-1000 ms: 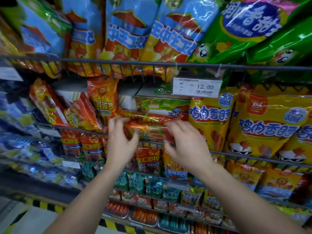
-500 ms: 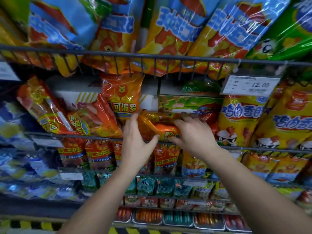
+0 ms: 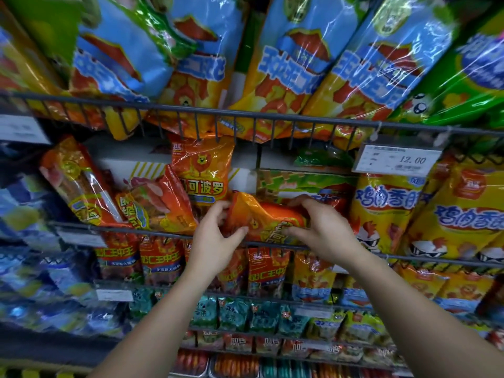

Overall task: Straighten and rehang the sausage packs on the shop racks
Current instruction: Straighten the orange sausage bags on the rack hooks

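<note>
Grip tightens from the left

Straighter half a second ago, the fingers of the left hand (image 3: 215, 238) now pinch the left end of the orange sausage pack (image 3: 268, 218); the right hand (image 3: 324, 233) curls over its other end. Between them the pack lies crosswise on the wire rail (image 3: 163, 233), just below an upright orange pack (image 3: 201, 170).

Our orange sausage pack (image 3: 266, 221) sits dead centre of the frame, glossy and crumpled, lying sideways across the wire rail (image 3: 163, 234). Just up-left a matching pack (image 3: 201, 170) hangs upright. At mid-left, a long pack (image 3: 79, 184) and a shorter pack (image 3: 161, 205) lean crooked.
</note>
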Motion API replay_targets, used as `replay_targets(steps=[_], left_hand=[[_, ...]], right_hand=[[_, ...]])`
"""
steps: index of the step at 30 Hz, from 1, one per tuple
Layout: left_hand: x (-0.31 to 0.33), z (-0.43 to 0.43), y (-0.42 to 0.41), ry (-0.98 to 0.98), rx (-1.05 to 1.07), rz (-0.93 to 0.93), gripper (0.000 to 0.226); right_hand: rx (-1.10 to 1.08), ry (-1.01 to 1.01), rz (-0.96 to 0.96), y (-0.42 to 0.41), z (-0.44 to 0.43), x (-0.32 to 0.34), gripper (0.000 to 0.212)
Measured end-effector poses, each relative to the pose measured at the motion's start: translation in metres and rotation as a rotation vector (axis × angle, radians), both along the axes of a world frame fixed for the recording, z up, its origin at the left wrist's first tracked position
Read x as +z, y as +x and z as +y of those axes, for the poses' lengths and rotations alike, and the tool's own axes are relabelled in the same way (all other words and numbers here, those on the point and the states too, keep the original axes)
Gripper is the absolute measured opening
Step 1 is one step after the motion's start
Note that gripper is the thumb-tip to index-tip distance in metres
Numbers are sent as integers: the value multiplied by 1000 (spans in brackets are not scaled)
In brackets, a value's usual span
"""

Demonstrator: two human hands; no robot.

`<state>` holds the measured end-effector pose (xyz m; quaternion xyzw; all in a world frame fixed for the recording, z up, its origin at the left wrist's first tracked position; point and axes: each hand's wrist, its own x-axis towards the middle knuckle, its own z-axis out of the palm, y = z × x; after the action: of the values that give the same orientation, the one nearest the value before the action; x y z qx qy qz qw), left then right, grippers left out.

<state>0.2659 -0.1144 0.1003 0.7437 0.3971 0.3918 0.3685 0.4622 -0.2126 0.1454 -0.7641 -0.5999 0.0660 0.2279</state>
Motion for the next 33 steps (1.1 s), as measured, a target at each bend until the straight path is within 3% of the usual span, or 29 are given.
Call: replay_targets(steps=[7,11,16,21,27,31,33], left_hand=[[12,-1,9,-187,28,-180,37],[9,-14,30,-311,-91,-217,31],[5,-22,56,-299,-179,-159,43],[6,-26,65,-228,-144,-182,38],[7,-34,74,-174,-188,-202,40],[5,-34,81,-109,-188,-140,26],[5,-35,84,-72,-189,-83,23]], right_hand=[[11,178,471,20,-14,7,43],[9,280,688,25,-17,7,39],[33,360,698,27,-14,-7,40],[7,425,761,30,-17,-16,46],[16,433,961,37,-25,-24,44],[-13,407,909,43,-28,-33,51],[-67,384,783,46,-29,-38,57]])
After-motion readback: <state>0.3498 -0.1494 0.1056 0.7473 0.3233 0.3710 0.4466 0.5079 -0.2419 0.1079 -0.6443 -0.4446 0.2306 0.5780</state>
